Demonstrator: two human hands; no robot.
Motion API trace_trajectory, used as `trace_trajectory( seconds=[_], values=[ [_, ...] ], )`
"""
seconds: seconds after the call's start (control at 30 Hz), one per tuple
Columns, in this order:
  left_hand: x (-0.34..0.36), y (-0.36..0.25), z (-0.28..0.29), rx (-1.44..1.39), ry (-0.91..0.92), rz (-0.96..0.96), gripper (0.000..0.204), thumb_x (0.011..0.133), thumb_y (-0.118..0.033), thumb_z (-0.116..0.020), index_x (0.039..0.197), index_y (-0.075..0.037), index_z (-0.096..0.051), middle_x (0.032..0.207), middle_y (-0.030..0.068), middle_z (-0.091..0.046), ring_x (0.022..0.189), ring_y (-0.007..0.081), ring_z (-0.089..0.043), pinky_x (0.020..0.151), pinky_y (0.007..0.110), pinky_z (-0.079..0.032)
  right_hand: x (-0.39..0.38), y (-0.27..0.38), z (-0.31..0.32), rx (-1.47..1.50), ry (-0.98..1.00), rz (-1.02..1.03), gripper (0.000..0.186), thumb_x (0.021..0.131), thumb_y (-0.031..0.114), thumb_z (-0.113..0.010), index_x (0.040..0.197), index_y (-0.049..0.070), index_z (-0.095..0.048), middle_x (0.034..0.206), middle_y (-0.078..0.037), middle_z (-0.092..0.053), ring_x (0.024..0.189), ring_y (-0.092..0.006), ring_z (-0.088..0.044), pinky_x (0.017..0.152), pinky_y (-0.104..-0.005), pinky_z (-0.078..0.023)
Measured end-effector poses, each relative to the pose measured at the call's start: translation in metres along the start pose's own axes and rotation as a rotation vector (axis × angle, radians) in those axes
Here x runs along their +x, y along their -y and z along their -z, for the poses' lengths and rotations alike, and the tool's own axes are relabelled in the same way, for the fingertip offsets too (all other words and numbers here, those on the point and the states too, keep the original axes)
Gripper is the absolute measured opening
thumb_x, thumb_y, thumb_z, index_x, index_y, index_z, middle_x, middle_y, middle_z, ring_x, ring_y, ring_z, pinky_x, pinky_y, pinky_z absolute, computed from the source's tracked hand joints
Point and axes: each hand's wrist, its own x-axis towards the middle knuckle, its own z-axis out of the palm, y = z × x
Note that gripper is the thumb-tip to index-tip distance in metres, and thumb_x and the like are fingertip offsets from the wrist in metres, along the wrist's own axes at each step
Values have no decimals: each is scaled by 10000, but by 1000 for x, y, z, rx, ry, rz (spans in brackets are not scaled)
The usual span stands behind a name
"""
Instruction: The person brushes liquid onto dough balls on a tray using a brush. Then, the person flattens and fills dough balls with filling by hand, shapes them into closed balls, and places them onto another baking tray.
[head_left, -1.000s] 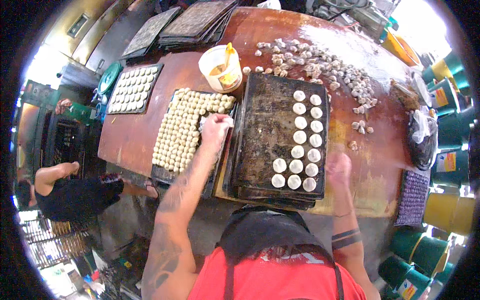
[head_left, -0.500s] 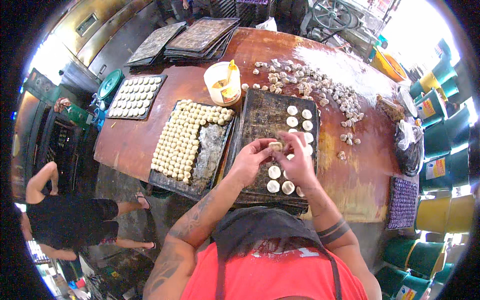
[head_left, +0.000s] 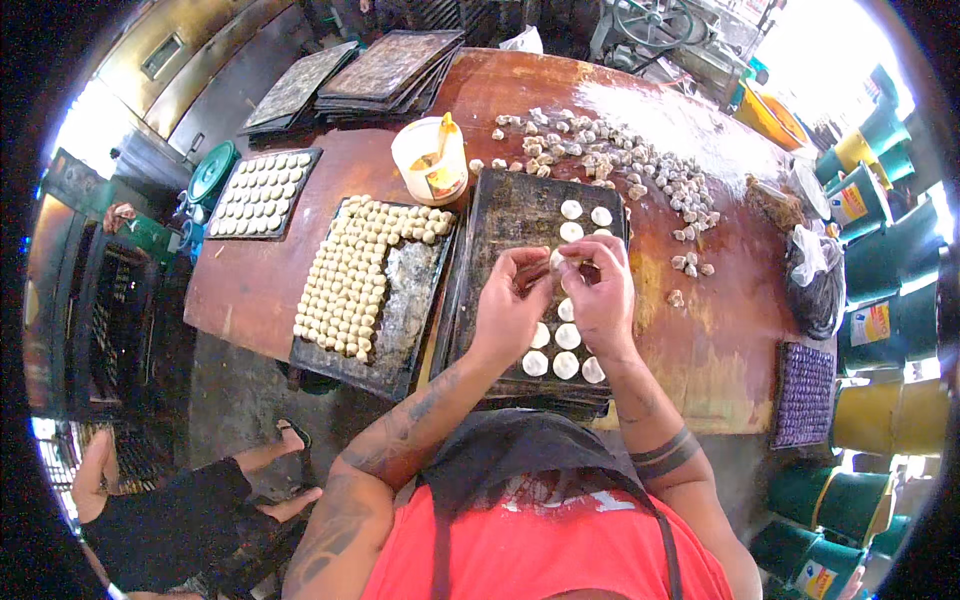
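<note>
Over the dark tray point(head_left: 505, 215) near the front edge of the wooden table point(head_left: 700, 330): one pale dough piece point(head_left: 557, 259), small, raised between two hands. Right hand point(head_left: 602, 295): thumb and forefinger pinched on the dough piece, other fingers bent. Left hand point(head_left: 513, 308): fingers half curled, tips at the piece's left side; whether they grip it or merely steady it, cannot tell. Hazards, as judged: tearing of the dough, should the thumbs press too hard; a drop onto the tray, should the pinch slacken; denting of the white dough rounds point(head_left: 566, 364), should the right wrist sink, since several lie close under and beside it; knocking of the white tub point(head_left: 425, 150), with its yellow-handled tool point(head_left: 447, 135), should the left hand sweep wide beyond the tray's far left corner. Position of the dough piece: at the fingertips, forward of both palms, nearer the right thumb. Left of the left hand: second tray point(head_left: 405, 290), partly filled with packed dough balls point(head_left: 345, 275). Beyond the right hand, loose on the table: brown floury lumps point(head_left: 685, 185), well apart from the fingers, with scattered flour point(head_left: 650, 110) behind.
</note>
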Motion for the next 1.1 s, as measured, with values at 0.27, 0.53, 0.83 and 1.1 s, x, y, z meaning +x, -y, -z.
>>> trace_trajectory(
  seconds=[0.27,0.53,0.83,1.1],
  values=[
    [17,-8,28,-409,26,498,285,966,-77,-753,1224,11,-667,1121,78,-711,997,182,-709,833,308,-584,7,-1,15,-206,193,408,427,801,105,-872,1189,50,-703,1335,-154,-691,1196,-339,-673,1022,-442,-524],
    [4,-7,4,-792,229,760,379,943,-176,-789,1260,-17,-654,1151,72,-715,1016,201,-701,924,378,-557,2,-39,10,-45,322,270,437,728,50,-873,1079,69,-614,1099,-113,-673,1047,-287,-663,910,-411,-527],
    [-29,74,23,188,94,268,568,990,-30,-613,1545,-37,-488,1437,304,-589,1277,402,-624,1088,400,-491,-17,-106,-17,104,369,-310,479,927,253,-790,1304,-10,-658,1178,-183,-741,1088,-241,-701,924,-365,-558],
    [-44,46,69,872,-16,55,775,887,-82,-733,1573,-55,-374,1625,325,-271,1507,477,-313,1252,480,-303,-21,-121,-26,-754,388,194,465,940,210,-675,1356,8,-626,1309,-203,-598,1237,-400,-538,1064,-488,-445]
  ],
)
